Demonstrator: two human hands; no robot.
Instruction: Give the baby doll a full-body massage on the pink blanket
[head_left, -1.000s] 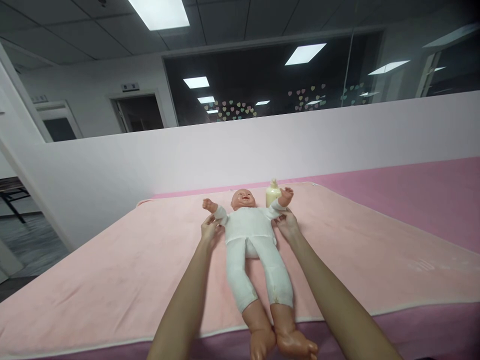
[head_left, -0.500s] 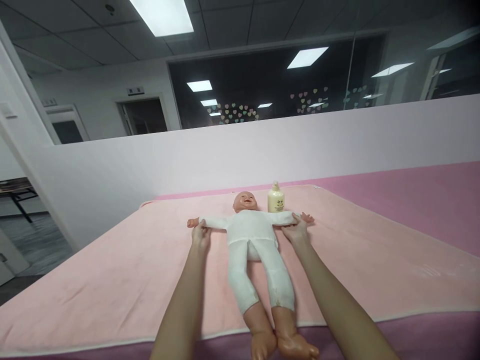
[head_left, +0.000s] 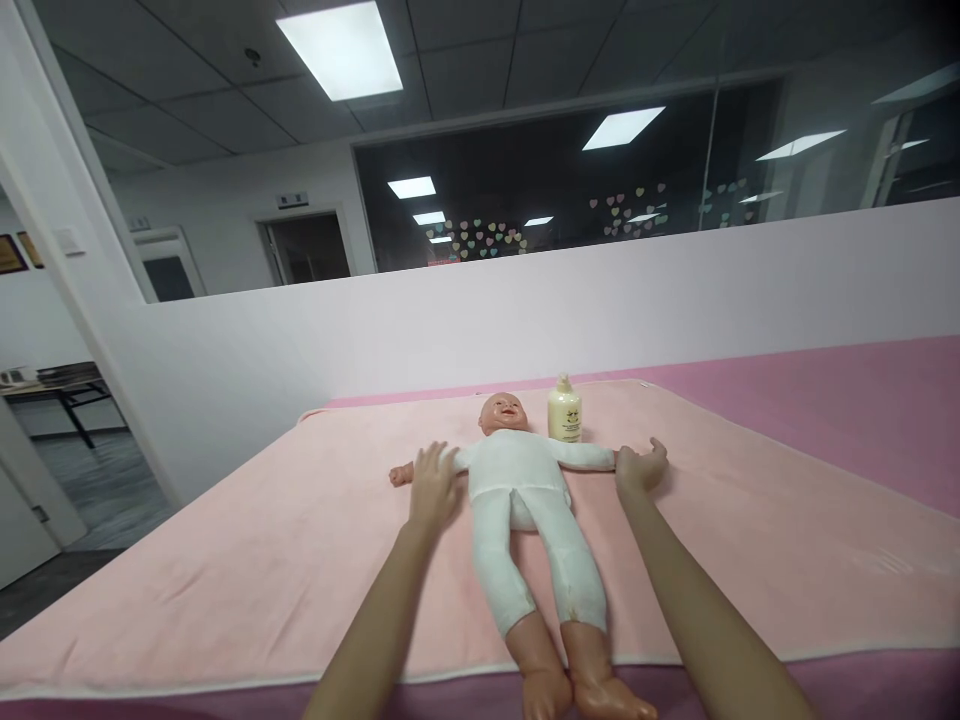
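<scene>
Either side of the doll (head_left: 517,465), we should go gently, left hand (head_left: 433,488) spread over one sleeve (head_left: 463,458), right hand (head_left: 640,470) curled around the end of the other arm (head_left: 589,457).

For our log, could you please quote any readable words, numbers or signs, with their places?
None can be read.
Pale yellow plastic pump bottle: print too small.
Small rectangular signs above background doorways: too blurred.
Thin red strip, far background: too blurred.
Peach-pink cloth sheet: faint marking, illegible.

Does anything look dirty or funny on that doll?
Yes! The doll has a brownish mark low on its white leg at picture right. It stands out against the white; maybe a stain.
</scene>
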